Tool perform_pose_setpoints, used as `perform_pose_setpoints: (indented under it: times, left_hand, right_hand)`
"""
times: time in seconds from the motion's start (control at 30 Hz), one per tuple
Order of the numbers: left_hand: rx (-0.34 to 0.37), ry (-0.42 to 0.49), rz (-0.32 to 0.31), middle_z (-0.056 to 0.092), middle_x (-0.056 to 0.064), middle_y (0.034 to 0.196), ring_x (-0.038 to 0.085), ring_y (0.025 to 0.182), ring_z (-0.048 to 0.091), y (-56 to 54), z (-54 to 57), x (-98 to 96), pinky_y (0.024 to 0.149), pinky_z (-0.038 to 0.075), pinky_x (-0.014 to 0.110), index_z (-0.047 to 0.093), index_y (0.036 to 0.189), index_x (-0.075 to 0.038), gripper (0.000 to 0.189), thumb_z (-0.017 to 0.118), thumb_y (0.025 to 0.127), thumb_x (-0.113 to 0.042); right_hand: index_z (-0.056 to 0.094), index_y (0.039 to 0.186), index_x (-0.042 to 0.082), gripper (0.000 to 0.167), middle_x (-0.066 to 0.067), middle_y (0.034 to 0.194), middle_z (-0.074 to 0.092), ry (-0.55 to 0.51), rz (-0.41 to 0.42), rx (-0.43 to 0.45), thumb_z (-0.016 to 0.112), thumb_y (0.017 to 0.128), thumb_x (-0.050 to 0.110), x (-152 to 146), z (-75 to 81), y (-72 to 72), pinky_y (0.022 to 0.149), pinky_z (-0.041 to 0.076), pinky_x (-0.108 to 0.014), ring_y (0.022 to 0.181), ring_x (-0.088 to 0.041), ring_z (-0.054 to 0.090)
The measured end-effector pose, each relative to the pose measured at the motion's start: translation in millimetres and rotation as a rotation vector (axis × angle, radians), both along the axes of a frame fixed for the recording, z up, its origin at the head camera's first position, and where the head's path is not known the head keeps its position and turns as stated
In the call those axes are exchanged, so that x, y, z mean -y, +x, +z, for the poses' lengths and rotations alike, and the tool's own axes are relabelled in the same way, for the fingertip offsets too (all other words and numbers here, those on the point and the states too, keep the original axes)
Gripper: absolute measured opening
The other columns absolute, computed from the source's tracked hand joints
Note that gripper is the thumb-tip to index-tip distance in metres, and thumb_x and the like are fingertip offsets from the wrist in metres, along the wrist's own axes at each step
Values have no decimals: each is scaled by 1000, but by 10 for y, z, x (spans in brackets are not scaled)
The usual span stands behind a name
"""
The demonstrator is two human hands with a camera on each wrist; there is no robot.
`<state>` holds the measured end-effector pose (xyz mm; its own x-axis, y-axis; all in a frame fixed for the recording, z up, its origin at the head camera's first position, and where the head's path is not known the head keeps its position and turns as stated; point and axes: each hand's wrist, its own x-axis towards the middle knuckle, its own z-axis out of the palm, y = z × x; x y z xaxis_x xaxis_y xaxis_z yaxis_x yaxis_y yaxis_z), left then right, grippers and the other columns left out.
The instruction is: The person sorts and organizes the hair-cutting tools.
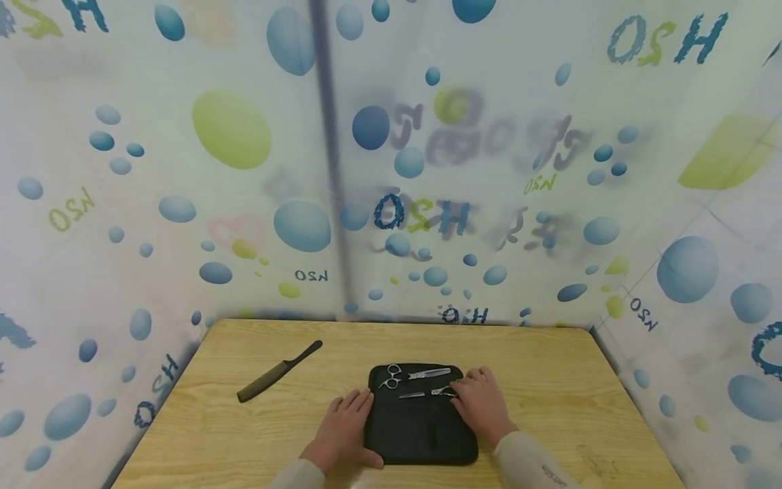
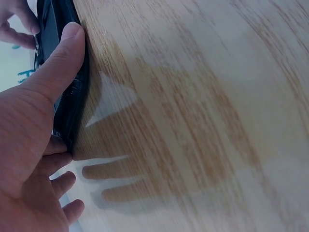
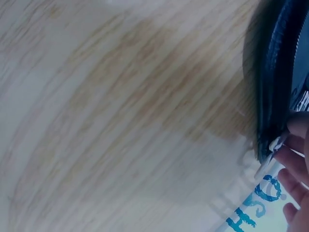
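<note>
So there's a flat black rectangular zip case with rounded corners lying on the pale wood-grain desk, around the middle from side to side and well in from the far edge. Two pairs of silver metal scissors lie over its far half, the upper pair right by the case's far rim and the lower pair just nearer. The left hand rests on the case's left side, fingers pretty straight along the rim, thumb down at the near left corner. The right hand is at the far right corner, fingers curled and pinching a small silvery piece; can't tell if that's scissor handle or zipper pull. Both sleeves are beige. Over toward the desk's far left corner there's a dark long-handled comb, lying diagonally. Behind the far edge hangs a white sheet with blue and green ovals.
</note>
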<state>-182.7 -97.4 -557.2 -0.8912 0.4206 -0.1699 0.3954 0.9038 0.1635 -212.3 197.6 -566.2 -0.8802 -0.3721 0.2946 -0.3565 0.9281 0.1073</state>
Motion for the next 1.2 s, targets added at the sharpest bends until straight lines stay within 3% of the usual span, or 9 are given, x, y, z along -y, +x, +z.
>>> perform_pose_setpoints:
  times: [0.4, 1.2]
  left_hand:
    - [-8, 7, -3, 41, 9, 153, 31, 140, 39, -13, -42, 8, 113, 33, 53, 41, 147, -7, 119, 74, 57, -77]
    - [-10, 17, -8, 41, 9, 154, 31, 140, 38, -14, -53, 23, 113, 33, 54, 40, 147, -7, 118, 74, 58, -77]
  right_hand:
    - [79, 92, 22, 16, 6, 84, 74, 25, -72, -50, 74, 84, 36, 140, -33, -3, 94, 39, -41, 86, -18, 55]
    - [78, 89, 21, 15, 6, 82, 73, -24, -52, -61, 77, 82, 34, 382, -72, -41, 94, 40, -41, 88, -17, 59]
